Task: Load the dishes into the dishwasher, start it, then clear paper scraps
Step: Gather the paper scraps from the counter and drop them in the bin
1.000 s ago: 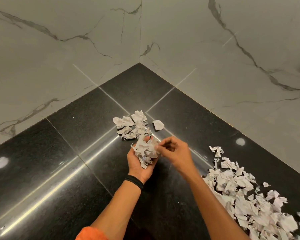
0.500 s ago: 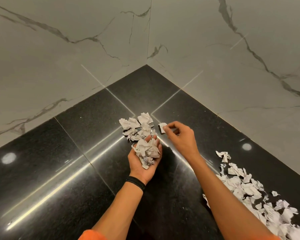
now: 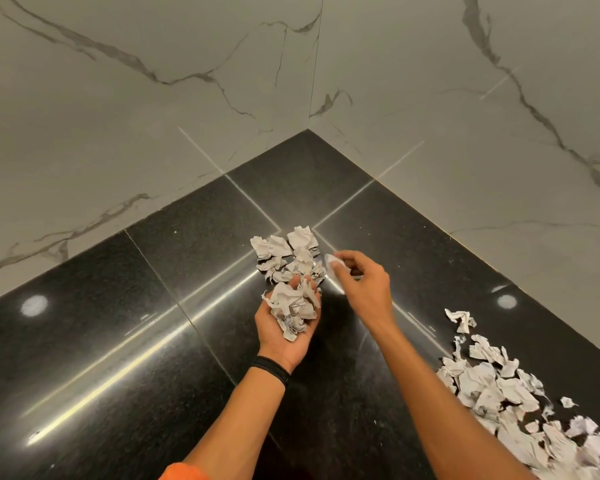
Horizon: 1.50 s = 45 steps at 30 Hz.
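Head view, looking down on a polished black desk (image 3: 118,341) where it meets two marble-veined walls (image 3: 153,116) in a corner.

My left hand (image 3: 284,336) lies palm up above the desk, its grip cupped round a handful of scraps (image 3: 293,304), with the fingertips curling up at the far edge of the crumpled paper. A black wristband (image 3: 271,370) circles that wrist, and an orange sleeve (image 3: 184,472) shows at the lower edge.

My right hand (image 3: 364,289), slightly blurred, reaches just beyond and to the right of the left. Its grip is closed, thumb and fingers pinching a single scrap (image 3: 331,263).

A small heap (image 3: 284,252) of scraps lies on the desk just beyond my left fingertips, toward the corner. A larger heap (image 3: 499,386) lies well apart at the lower right, beside my right forearm.
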{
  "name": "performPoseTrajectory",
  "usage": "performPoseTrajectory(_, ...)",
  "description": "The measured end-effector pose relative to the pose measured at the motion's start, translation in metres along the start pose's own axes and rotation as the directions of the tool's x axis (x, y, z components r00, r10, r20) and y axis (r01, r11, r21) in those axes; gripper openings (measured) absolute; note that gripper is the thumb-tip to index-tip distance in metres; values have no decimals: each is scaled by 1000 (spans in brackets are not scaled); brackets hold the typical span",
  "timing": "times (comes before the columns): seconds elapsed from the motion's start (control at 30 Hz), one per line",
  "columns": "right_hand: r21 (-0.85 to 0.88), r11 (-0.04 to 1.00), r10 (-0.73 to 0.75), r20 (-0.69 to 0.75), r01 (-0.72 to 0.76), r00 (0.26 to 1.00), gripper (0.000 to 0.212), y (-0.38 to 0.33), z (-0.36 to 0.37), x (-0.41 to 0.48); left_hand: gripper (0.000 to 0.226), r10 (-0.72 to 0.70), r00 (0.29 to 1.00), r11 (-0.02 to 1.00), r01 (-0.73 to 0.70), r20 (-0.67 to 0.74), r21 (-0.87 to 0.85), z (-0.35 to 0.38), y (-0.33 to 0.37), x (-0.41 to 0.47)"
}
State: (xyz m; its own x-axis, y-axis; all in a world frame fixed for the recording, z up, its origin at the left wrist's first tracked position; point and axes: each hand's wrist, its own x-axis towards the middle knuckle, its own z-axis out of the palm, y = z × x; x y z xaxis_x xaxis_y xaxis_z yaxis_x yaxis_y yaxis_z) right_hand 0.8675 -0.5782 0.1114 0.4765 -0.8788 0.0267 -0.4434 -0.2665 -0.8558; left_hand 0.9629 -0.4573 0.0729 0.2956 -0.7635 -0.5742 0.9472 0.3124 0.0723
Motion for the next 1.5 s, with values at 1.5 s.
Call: performPoseTrajectory(1.5, 245, 961, 39, 342, -129, 939, 27, -50, 18, -64, 45, 125, 992, 991, -124, -14, 52, -7, 20, -25)
